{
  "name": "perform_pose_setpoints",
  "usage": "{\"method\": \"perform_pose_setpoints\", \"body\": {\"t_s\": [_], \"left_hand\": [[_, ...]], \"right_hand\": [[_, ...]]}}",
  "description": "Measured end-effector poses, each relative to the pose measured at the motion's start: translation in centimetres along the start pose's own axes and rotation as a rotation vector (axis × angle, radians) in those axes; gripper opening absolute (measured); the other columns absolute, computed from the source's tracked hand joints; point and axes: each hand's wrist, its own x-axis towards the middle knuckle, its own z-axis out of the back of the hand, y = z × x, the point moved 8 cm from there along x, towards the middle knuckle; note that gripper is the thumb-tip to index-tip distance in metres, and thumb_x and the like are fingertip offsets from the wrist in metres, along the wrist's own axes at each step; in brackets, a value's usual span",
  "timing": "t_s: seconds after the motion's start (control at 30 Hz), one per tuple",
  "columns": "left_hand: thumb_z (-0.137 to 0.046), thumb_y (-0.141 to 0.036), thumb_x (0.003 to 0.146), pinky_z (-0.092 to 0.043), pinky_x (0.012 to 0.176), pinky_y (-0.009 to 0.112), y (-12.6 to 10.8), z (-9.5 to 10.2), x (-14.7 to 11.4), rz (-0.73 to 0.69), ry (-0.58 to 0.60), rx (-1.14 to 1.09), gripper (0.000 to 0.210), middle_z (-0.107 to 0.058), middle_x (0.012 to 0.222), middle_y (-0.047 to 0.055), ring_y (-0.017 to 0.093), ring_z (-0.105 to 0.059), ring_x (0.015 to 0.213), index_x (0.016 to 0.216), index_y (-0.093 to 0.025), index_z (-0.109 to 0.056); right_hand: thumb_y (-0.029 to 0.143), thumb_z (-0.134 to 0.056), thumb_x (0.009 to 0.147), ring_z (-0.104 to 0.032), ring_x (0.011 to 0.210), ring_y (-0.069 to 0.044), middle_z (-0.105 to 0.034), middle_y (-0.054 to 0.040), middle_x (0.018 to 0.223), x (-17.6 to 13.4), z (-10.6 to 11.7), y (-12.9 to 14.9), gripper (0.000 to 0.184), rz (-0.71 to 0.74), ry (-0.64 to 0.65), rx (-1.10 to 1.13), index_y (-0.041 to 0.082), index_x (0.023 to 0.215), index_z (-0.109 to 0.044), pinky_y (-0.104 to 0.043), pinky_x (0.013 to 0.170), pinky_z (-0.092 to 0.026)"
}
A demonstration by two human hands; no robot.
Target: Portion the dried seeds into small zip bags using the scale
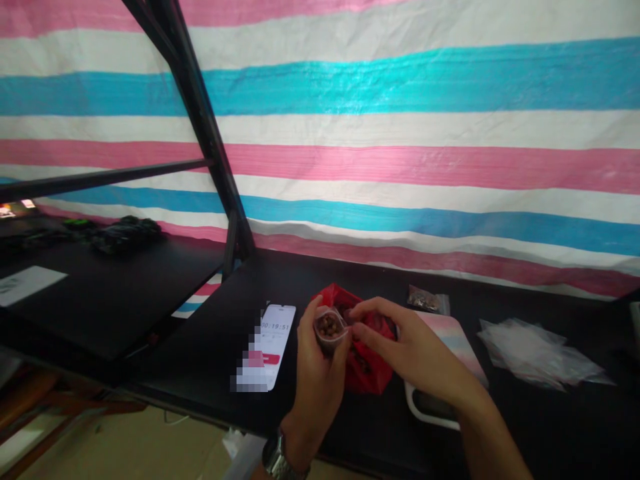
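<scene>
My left hand (pixel 317 360) is wrapped round a small clear plastic bag (pixel 330 327) with its mouth spread open. Small round brown pieces, like beads or seeds, lie inside it. My right hand (pixel 395 333) reaches in from the right, thumb and fingertips pinched together at the bag's edge. Whether those fingers hold the rim or a small piece is too fine to make out. Behind and below both hands sits an open red plastic bag (pixel 373 380) with dark contents, partly covered by my right hand.
A lit phone (pixel 273 340) showing a timer lies to the left. On the right are a white-rimmed tray-like object (pixel 453 333), a filled zip bag (pixel 425 300) and a pile of clear bags (pixel 535 353). A black metal frame (pixel 215 153) rises at the left before a striped sheet (pixel 400 160).
</scene>
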Motion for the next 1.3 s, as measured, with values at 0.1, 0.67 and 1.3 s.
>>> {"method": "perform_pose_setpoints", "body": {"t_s": [0.1,0.67,1.3], "left_hand": [[-0.069,-0.032,0.093,-0.054,0.107,0.046,0.4,-0.8,-0.1,-0.002,0.089,0.008,0.064,-0.061,0.135,0.013,0.028,-0.064,0.124,0.152,-0.024,-0.046],[-0.081,-0.042,0.086,-0.064,0.095,0.046,3.0,-4.2,-3.7,0.674,0.206,-0.520,0.077,-0.078,0.123,0.018,0.030,-0.079,0.107,0.150,-0.018,-0.045],[-0.065,-0.041,0.096,-0.064,0.071,0.033,3.7,-3.2,-3.6,0.668,0.256,-0.401,0.053,-0.080,0.103,0.010,0.024,-0.079,0.087,0.141,-0.018,-0.052]], "right_hand": [[0.028,-0.073,0.092,-0.072,0.099,-0.021,-0.079,0.0009,0.106,-0.4,-0.3,0.9,0.012,-0.033,0.027,0.003,0.029,0.103,-0.079,-0.034,0.091,-0.053],[0.029,-0.067,0.090,-0.075,0.080,-0.023,-0.082,-0.0066,0.086,1.2,0.7,-5.8,0.018,-0.340,-0.172,0.057,0.017,0.087,-0.080,-0.030,0.069,-0.052],[0.016,-0.066,0.092,-0.079,0.096,-0.025,-0.086,-0.0073,0.102,2.1,-1.2,-4.1,0.021,-0.268,-0.091,-0.059,0.016,0.100,-0.086,-0.031,0.086,-0.057]]}}
